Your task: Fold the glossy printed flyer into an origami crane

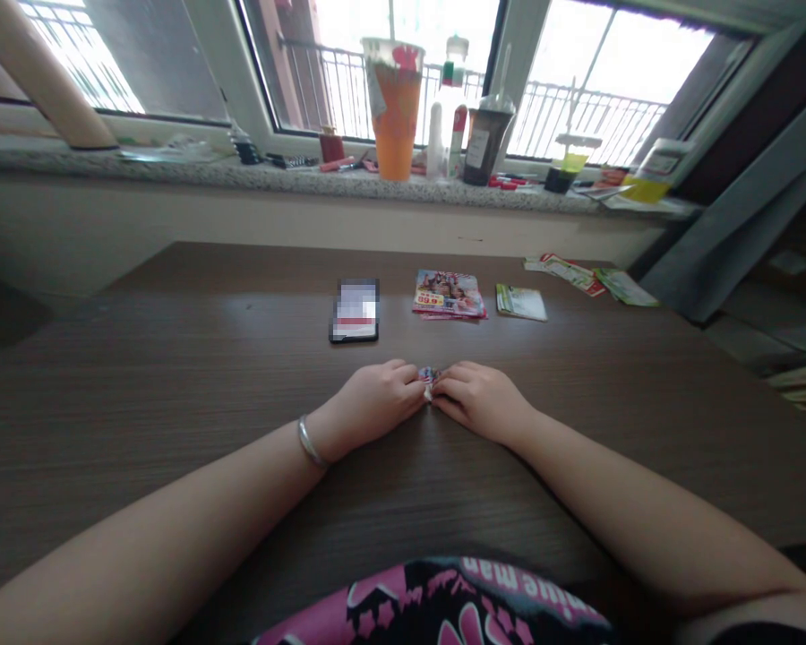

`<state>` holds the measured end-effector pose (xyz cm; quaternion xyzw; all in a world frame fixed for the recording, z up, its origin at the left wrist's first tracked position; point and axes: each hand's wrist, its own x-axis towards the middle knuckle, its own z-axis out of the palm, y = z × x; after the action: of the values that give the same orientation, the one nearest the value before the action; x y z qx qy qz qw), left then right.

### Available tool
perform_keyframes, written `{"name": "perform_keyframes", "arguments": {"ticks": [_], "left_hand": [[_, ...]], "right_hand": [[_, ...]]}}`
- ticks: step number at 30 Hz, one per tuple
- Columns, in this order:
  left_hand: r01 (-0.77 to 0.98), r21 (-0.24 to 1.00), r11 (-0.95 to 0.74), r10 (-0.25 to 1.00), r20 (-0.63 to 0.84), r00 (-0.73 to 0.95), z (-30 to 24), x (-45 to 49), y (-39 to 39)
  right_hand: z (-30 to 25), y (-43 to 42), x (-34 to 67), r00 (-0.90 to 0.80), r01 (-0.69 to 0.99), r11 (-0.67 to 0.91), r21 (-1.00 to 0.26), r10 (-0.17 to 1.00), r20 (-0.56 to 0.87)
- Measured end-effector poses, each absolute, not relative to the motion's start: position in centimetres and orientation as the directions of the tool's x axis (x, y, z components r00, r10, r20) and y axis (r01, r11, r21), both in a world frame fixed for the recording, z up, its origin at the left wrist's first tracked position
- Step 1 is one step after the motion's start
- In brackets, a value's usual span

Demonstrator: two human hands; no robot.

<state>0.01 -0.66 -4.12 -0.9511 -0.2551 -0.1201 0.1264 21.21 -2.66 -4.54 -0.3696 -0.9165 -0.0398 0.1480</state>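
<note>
Both my hands meet low over the middle of the brown table. My left hand [384,394], with a silver bangle on its wrist, has its fingers closed on the left side of a small folded piece of printed paper [429,374]. From the other side, the fingers of my right hand [484,399] pinch the same paper. Only a small colourful part and a white edge show between the fingertips; the rest is hidden. Just beyond my hands lie a phone [355,311] in a dark case and a stack of colourful printed leaflets [450,294].
A small stack of pale green and white cards [521,303] lies right of the leaflets. More printed papers [573,273] are near the table's far right corner. On the granite windowsill [295,177] stand a tall orange cup [395,112], a dark drink cup [486,143] and several bottles.
</note>
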Motion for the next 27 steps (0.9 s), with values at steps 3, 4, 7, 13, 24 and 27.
{"name": "perform_keyframes", "arguments": {"ticks": [3, 4, 7, 13, 24, 27], "left_hand": [[0.512, -0.186, -0.839, 0.448, 0.299, 0.843, -4.20, -0.05, -0.56], [0.508, -0.189, -0.841, 0.442, 0.302, 0.845, -4.23, -0.06, -0.50], [0.495, -0.200, -0.846, 0.423, 0.315, 0.850, -4.36, -0.05, -0.33], [0.515, -0.201, -0.833, 0.431, 0.348, 0.833, -4.53, 0.03, -0.22], [0.523, -0.150, -0.839, 0.454, 0.334, 0.826, -4.35, 0.12, -0.35], [0.529, -0.156, -0.834, 0.459, 0.338, 0.822, -4.23, 0.12, -0.47]], "right_hand": [[-4.40, -2.68, 21.15, -0.687, 0.688, 0.726, -0.019, 0.660, 0.304], [-4.33, -2.69, 21.10, -0.688, 0.688, 0.725, -0.011, 0.658, 0.306], [-4.15, -2.72, 20.87, -0.682, 0.701, 0.713, 0.011, 0.666, 0.303], [-4.25, -2.54, 20.54, -0.615, 0.752, 0.657, -0.057, 0.730, 0.299], [-4.19, -2.54, 20.53, -0.594, 0.741, 0.650, -0.172, 0.752, 0.284], [-4.17, -2.53, 20.57, -0.602, 0.736, 0.655, -0.169, 0.749, 0.277]]}}
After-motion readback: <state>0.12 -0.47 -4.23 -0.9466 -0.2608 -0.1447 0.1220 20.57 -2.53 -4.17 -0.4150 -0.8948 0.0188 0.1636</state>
